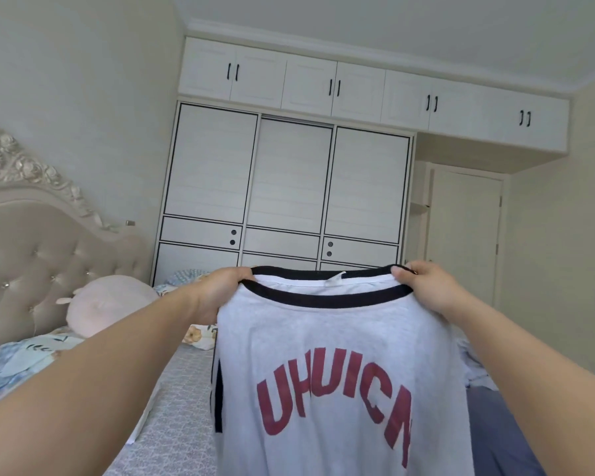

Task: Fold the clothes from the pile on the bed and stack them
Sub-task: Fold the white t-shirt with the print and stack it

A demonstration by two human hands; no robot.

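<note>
**Grey shirt held up by its neckline over the bed**

While I stand at the bed, I hold a light grey T-shirt up in front of me with both arms stretched out. My left hand grips the left end of the black-trimmed collar, fingers curled over the edge, and my right hand pinches the right end, thumb on top of the trim. Both hands are clamped on the shirt, well apart, so the neckline is pulled wide between them. A small white tag shows inside the back of the neck; I cannot read anything on it. Dark red arched letters across the chest read roughly "UHUICN", the last letter running into a fold. A black stripe runs down the shirt's left edge. The shirt hangs clear above the patterned grey bedsheet. A pink plush pillow lies near the tufted headboard, and a white wardrobe stands behind.
</note>
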